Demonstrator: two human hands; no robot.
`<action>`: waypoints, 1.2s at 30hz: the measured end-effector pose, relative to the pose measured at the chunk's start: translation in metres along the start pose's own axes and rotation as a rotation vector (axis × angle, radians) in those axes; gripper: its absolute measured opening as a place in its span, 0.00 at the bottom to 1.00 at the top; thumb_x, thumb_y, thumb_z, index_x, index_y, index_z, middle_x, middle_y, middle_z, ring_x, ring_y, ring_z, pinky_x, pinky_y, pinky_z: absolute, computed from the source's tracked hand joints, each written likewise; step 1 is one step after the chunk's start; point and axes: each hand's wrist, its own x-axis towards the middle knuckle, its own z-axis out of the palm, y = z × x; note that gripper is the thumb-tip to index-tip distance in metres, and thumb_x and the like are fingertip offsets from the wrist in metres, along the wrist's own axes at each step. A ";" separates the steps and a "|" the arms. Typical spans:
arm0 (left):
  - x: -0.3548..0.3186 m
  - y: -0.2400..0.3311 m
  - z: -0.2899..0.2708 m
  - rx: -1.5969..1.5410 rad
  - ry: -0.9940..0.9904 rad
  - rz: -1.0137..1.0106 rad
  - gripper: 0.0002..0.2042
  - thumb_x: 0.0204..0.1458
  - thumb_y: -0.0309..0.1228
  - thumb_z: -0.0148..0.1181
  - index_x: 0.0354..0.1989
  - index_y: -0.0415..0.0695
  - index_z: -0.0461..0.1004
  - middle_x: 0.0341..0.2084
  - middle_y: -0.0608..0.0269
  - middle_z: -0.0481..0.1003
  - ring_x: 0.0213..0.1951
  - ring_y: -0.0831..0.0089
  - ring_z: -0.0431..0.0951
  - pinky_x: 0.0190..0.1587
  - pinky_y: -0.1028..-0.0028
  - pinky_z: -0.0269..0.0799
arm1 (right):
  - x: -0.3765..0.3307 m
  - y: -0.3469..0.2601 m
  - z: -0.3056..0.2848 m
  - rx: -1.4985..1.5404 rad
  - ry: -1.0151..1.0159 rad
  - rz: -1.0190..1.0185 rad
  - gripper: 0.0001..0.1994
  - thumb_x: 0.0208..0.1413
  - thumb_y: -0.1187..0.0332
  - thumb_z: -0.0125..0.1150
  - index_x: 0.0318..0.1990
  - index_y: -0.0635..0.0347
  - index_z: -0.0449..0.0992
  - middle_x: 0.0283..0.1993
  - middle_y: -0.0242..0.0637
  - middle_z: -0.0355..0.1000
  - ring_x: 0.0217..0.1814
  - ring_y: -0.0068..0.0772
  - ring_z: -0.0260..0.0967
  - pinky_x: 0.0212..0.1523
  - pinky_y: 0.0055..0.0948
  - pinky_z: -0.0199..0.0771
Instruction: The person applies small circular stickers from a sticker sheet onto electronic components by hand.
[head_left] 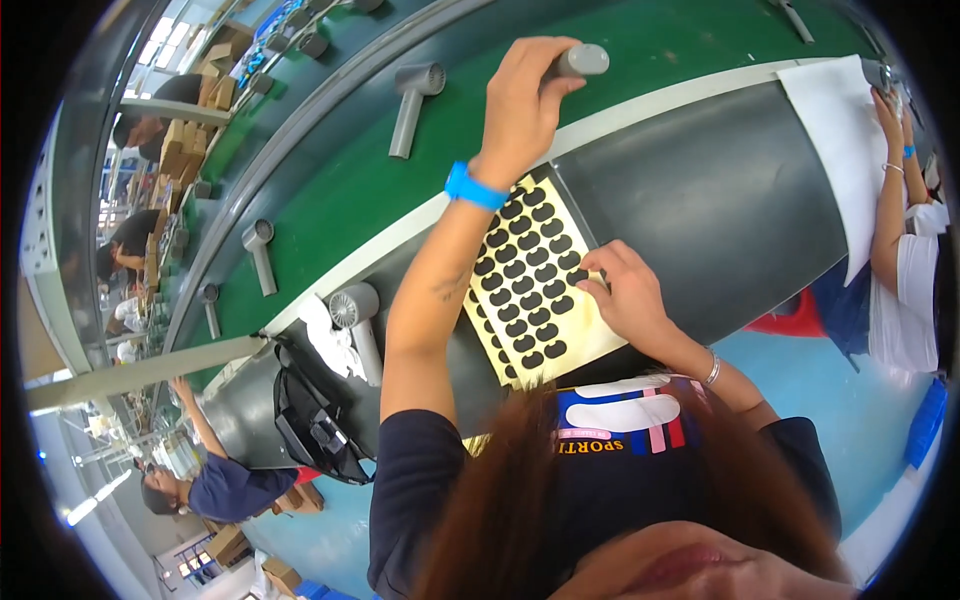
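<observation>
Grey hair dryer, held at arm's length over the green conveyor belt, sits in the left hand, whose fingers are wrapped closed around its handle. It looks like rigid moulded plastic, light enough for one hand, smooth and probably a little slippery; the handle seems the natural place to grip. Nearer the body, a cream sticker sheet covered in rows of black oval stickers lies on the dark grey workbench. It appears thin, floppy and easily creased. The right hand rests on the sheet's right edge, fingertips pressed close together against a sticker, as if pinching it. More grey dryers lie along the belt; a co-worker's arm reaches in at right.
</observation>
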 end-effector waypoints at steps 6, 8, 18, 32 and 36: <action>-0.075 0.070 -0.071 -0.096 -0.019 -0.282 0.18 0.47 0.15 0.60 0.49 0.34 0.70 0.42 0.59 0.73 0.46 0.72 0.73 0.51 0.74 0.69 | 0.003 0.003 0.003 -0.040 -0.028 0.011 0.09 0.45 0.73 0.66 0.33 0.59 0.72 0.35 0.38 0.68 0.28 0.36 0.68 0.31 0.31 0.69; -0.104 0.088 -0.083 -0.260 0.051 -0.424 0.19 0.47 0.14 0.60 0.50 0.33 0.68 0.44 0.57 0.72 0.48 0.72 0.73 0.51 0.73 0.69 | 0.005 0.000 0.000 -0.022 -0.043 0.035 0.09 0.45 0.73 0.66 0.33 0.59 0.72 0.35 0.37 0.68 0.28 0.35 0.67 0.31 0.31 0.68; -0.177 0.114 -0.076 -0.180 0.287 -0.524 0.16 0.45 0.20 0.65 0.45 0.38 0.74 0.42 0.54 0.72 0.42 0.67 0.75 0.45 0.70 0.73 | 0.003 0.007 0.009 -0.051 -0.059 -0.016 0.05 0.50 0.77 0.61 0.33 0.60 0.71 0.34 0.36 0.65 0.30 0.30 0.65 0.32 0.29 0.65; -0.172 0.133 -0.084 -0.097 0.146 -0.373 0.19 0.48 0.30 0.63 0.51 0.43 0.74 0.43 0.56 0.73 0.42 0.60 0.73 0.45 0.68 0.70 | 0.003 -0.076 -0.067 0.613 -0.048 -0.102 0.12 0.54 0.81 0.57 0.45 0.65 0.66 0.36 0.32 0.68 0.41 0.22 0.67 0.44 0.19 0.66; -0.168 0.152 -0.091 0.288 -0.013 -0.309 0.18 0.44 0.25 0.64 0.47 0.41 0.77 0.44 0.56 0.73 0.38 0.64 0.74 0.38 0.70 0.72 | 0.005 -0.099 -0.058 0.640 -0.145 -0.192 0.19 0.51 0.84 0.58 0.49 0.64 0.61 0.35 0.34 0.68 0.45 0.27 0.71 0.48 0.25 0.70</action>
